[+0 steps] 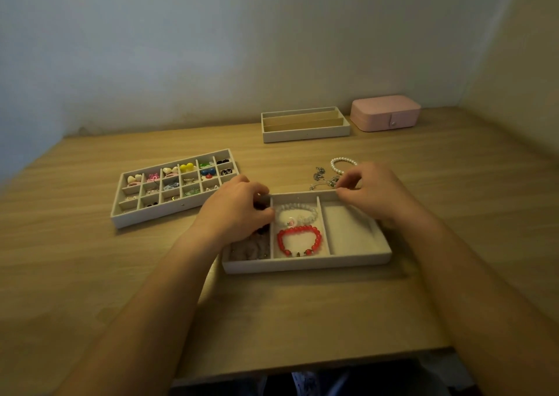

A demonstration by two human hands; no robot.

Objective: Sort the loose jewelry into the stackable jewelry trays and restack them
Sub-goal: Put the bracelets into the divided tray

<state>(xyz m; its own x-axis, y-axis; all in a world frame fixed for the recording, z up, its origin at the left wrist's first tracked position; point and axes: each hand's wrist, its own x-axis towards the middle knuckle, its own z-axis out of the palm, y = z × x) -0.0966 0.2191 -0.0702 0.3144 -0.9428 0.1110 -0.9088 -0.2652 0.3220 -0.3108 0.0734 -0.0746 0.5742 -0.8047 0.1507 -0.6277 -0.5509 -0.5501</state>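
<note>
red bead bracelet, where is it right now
In the head view, the red bead bracelet lies in the middle compartment of the near tray, just in front of a pale bead bracelet, between the two hands.

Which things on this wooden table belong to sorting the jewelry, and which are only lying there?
Belong to the job:
- near three-section grey tray
- red bead bracelet
- pale bead bracelet
- many-cell grey tray with earrings
- far grey tray with long slots
- loose white pearl bracelet
- loose silver chains

Only lying there:
- closed pink jewelry box
</note>
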